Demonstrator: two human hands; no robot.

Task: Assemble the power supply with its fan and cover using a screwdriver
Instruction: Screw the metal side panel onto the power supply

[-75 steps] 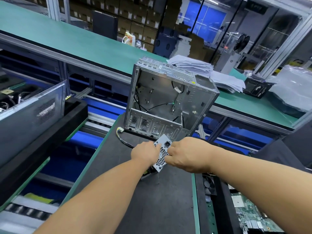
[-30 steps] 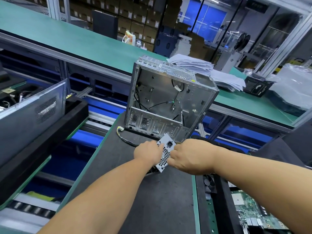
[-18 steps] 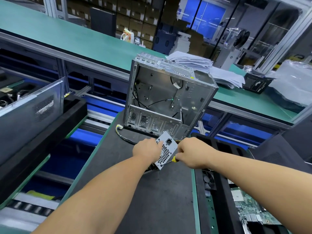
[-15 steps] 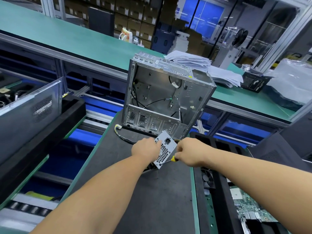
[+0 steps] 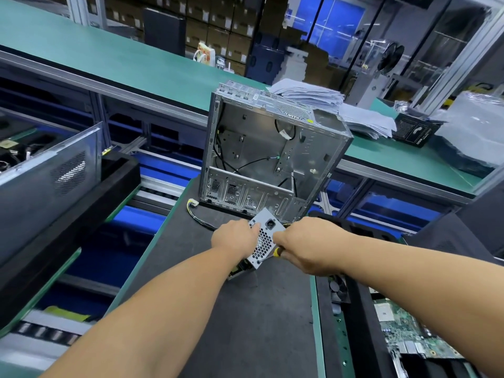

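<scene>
At the centre of the frame, on a dark grey mat [image 5: 253, 309], a small silver power supply [image 5: 263, 242] stands tilted on one corner, its perforated grille face turned toward the camera and its power socket near the upper edge. The left hand [image 5: 236, 238] is wrapped around the unit's left side, fingers curled over the top edge, holding it steady. The right hand [image 5: 308, 244] is closed around a screwdriver [image 5: 272, 255] with a yellow-and-black handle; only a short piece of the handle and the metal shaft show past the fingers, and the tip meets the lower corner of the grille face (whether it sits on a screw is too small to tell).

Just behind the unit, toward the upper middle of the frame, an open metal computer case [image 5: 270, 156] stands upright on the mat, black wires hanging loose inside. A bundle of yellow and black cable with a white connector [image 5: 194, 204] lies on the mat at the case's lower left corner.

In the lower right of the frame a green circuit board [image 5: 409, 331] lies in a black tray, with a small black fan [image 5: 338, 289] just left of it. At the upper right, stacks of white paper [image 5: 335, 105] rest on a long green bench [image 5: 122, 61]. At the left edge a grey perforated panel [image 5: 51, 173] leans over a black tray.
</scene>
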